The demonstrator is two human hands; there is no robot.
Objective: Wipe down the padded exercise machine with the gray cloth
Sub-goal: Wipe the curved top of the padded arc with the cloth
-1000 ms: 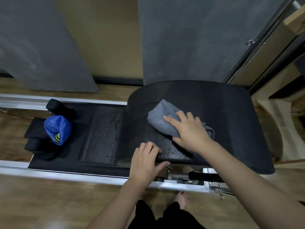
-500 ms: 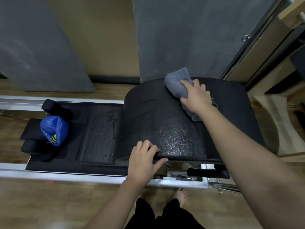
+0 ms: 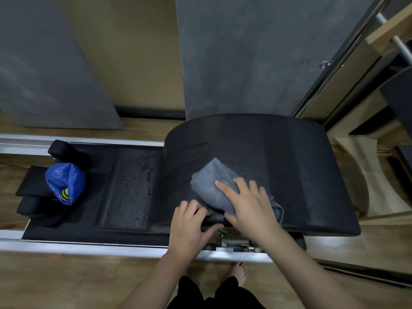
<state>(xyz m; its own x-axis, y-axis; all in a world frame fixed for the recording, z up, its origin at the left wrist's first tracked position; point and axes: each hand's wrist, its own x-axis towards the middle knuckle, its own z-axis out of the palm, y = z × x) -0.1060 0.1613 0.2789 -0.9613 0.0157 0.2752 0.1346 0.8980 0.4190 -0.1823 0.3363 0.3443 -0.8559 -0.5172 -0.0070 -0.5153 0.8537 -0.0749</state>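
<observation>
The padded exercise machine has a black curved pad on the right and a flat black carriage with wet spots on the left. A folded gray cloth lies on the near slope of the curved pad. My right hand presses flat on the cloth, fingers spread, covering its near part. My left hand grips the near front edge of the curved pad, just left of the right hand.
A blue plastic bag sits on the black headrest and shoulder blocks at the left end. Silver rails run along the machine over a wooden floor. Wooden equipment stands to the right; gray wall panels stand behind. My bare foot is below.
My right hand has dragged the cloth from the far top of the curved pad back down to its near edge. The left hand has stayed on the front edge.
</observation>
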